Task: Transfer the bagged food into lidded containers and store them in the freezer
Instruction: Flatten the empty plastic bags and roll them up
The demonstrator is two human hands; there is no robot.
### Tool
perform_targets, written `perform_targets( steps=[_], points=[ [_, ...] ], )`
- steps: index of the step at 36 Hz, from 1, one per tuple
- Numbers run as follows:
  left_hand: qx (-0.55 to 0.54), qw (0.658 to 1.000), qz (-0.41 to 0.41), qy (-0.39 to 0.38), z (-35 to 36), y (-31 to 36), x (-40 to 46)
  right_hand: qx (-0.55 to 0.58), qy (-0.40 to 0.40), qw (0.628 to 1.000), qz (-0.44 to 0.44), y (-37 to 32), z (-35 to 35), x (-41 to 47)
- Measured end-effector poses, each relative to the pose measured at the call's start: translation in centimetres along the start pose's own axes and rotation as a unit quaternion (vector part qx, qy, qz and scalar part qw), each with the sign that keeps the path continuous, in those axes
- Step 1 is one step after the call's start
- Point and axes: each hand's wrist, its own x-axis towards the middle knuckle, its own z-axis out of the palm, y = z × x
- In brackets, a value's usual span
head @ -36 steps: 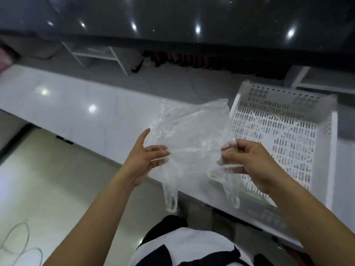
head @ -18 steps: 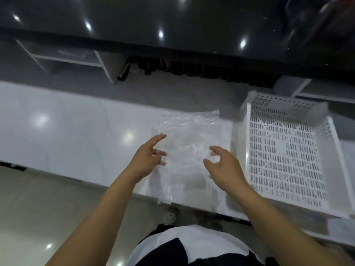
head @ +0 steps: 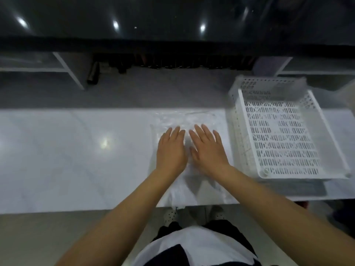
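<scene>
An empty clear plastic bag (head: 184,120) lies flat on the white marble counter (head: 76,154), its handles reaching the near edge. My left hand (head: 171,150) and my right hand (head: 207,150) rest side by side, palms down, on the middle of the bag. The fingers of both are stretched out and hold nothing. No food or lidded container is in view.
A white perforated plastic basket (head: 247,131), empty, stands on the counter just right of the bag. Behind the counter is a grey floor and a dark glossy cabinet front (head: 172,20). White shelf frames (head: 67,68) stand at the back left.
One second ago both hands held the bag up by its edges. They laid it on the counter, let go, and now press flat on top of it.
</scene>
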Motion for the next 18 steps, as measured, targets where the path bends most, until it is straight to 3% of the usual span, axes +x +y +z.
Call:
perform_targets(
  steps=[3, 13, 18],
  points=[
    [0.073, 0.996, -0.028, -0.048, 2.2, -1.4, 1.7, -0.01, -0.027, 0.999, 0.037, 1.7, 2.1, 2.2],
    [0.126, 0.991, 0.004, -0.049, 3.5, -3.9, 2.1, -0.035, -0.015, 0.999, 0.036, 3.6, 4.3, 3.2],
    [0.045, 0.996, 0.037, -0.072, 1.9, -4.6, 2.2, 0.034, 0.013, 0.998, 0.054, 3.1, 3.5, 2.6]
  ],
)
